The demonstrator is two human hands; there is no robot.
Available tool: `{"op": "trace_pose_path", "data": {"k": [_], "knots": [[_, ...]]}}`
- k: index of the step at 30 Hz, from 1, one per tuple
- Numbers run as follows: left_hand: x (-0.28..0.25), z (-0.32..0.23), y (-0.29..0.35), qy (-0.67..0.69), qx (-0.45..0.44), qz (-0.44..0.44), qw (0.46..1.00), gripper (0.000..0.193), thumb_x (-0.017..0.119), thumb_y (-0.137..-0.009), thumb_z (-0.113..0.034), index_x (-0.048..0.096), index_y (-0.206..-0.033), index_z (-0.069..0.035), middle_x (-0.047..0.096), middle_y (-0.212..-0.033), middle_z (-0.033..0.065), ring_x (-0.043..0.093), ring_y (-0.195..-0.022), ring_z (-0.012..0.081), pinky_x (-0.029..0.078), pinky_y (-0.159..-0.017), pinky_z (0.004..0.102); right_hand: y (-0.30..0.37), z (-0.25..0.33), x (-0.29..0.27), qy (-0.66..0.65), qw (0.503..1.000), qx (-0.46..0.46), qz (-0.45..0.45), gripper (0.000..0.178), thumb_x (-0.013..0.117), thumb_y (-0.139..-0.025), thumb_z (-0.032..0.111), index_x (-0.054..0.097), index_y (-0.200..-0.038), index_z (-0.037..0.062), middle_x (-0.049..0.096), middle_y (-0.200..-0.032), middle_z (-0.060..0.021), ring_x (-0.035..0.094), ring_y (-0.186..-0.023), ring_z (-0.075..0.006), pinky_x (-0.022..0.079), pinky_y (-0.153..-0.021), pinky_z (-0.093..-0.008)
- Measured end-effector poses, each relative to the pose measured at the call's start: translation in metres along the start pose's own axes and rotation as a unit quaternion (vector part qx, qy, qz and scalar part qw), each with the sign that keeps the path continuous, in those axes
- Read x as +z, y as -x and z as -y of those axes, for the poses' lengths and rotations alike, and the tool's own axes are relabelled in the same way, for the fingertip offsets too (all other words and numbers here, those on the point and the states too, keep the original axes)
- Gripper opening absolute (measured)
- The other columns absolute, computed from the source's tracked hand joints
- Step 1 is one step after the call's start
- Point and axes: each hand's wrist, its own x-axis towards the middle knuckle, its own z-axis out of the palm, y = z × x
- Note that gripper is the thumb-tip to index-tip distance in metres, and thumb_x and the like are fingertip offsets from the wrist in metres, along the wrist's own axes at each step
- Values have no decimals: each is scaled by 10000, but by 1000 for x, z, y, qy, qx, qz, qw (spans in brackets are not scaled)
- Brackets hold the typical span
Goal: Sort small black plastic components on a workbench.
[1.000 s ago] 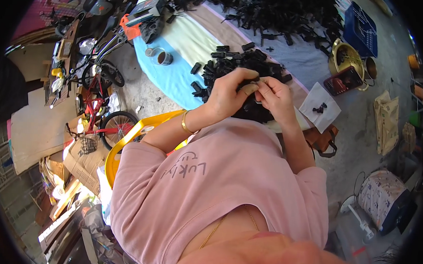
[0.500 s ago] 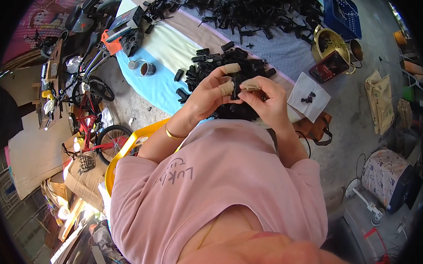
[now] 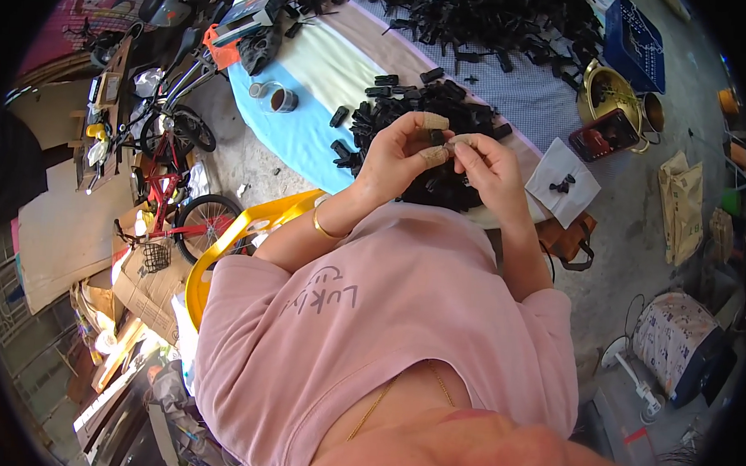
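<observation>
My left hand is closed around a small black plastic piece, with beige coverings on its thumb and index finger. Against it, my right hand pinches at the same piece; the fingers hide most of it, and I cannot make out its exact kind. Both hands are over a near heap of black plastic pieces on the cloth-covered table. A larger heap of similar black parts spreads across the far side. To the right of my hands, several tiny dark bits lie on a white paper sheet.
A phone leans by a gold-coloured pot, with a blue basket behind. At the left stand a clear cup and a box. A yellow chair and red bicycle are left of me; a brown bag hangs right.
The whole view has shifted, so the table and things sit farther right. My fingers have drawn closer together and the black piece has turned, with less of it showing.
</observation>
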Motion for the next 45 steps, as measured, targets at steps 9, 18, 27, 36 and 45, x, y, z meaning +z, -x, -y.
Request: {"op": "trace_pose_path", "data": {"k": [9, 18, 27, 36, 45], "knots": [[-1, -4, 5, -90, 54, 2, 994, 301, 575, -790, 55, 472, -1070, 9, 561, -1035, 103, 559, -937, 145, 462, -832, 253, -1, 0, 7, 99, 995, 11, 8, 152, 524, -864, 123, 611, -860, -2, 534, -599, 17, 456, -552, -26, 347, -490, -175], [-16, 12, 3, -239, 105, -26, 965, 249, 560, -780, 99, 521, -1017, 32, 576, -989, 82, 573, -884, 141, 483, -775, 239, -15, -18, 11, 118, 992, -39, -2, 142, 527, -865, 130, 615, -860, 19, 513, -605, 36, 420, -520, -16, 315, -452, -162], [-21, -4, -6, 95, -54, -44, 993, 348, 470, -856, -45, 450, -1201, -7, 538, -1082, 101, 575, -944, 185, 469, -820, 282, -95, -40, -57, 224, 972, -9, -77, 272, 594, -816, 254, 633, -926, 8, 585, -700, -4, 512, -603, -68, 406, -540, -199], [-19, -1, -4, 29, 17, -38, 999, 156, 459, -818, 15, 516, -962, -2, 571, -950, 116, 613, -826, 202, 506, -752, 298, -184, -108, -83, 554, 819, -24, -147, 335, 526, -760, 202, 587, -1060, 68, 616, -922, -208, 588, -888, -343, 450, -800, -414], [-41, 14, -20, 4, -38, -77, 996, 187, 496, -795, -17, 518, -978, 12, 571, -906, 74, 600, -783, 152, 472, -700, 245, -183, -91, -78, 652, 756, 26, -46, 314, 601, -729, 216, 613, -1002, 61, 612, -939, -197, 579, -889, -358, 463, -780, -418]]}}
